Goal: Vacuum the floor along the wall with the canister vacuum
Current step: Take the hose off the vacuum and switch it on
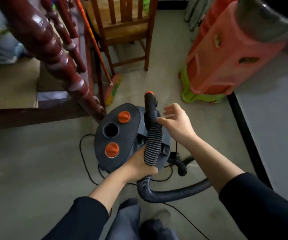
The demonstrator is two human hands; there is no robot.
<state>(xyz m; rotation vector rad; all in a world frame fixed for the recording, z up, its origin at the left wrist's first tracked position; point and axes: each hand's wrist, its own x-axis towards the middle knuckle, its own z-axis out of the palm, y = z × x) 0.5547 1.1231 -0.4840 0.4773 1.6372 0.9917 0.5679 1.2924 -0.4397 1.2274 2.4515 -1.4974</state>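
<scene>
Hose in your left hand, you stand over the vacuum on the grey floor. Your left fingers are curled round the ribbed hose at the vacuum's near side. From that grasp the hose climbs to a black curved grip with an orange tip, standing above the vacuum's right edge.

Your right hand sits just right of the grip, thumb touching it. Its other fingers are spread loose and blurred, closed round nothing.

Below your left hand the hose drops to the floor and sweeps right, passing under your right forearm.

The vacuum sits on the floor directly ahead of you, its dark oval lid turned up toward you. The lid carries two orange knobs with a round port between them. A thin black cord trails over the floor along the vacuum's left and near sides.

To the left, a glossy dark-red post slants down to the floor, its foot just beside the lid. A broom leans beyond the vacuum, head on the floor, in front of a wooden chair. Orange stools, stacked over a green one, stand to the right, well apart from the vacuum. A black strip runs along the floor on that side.
</scene>
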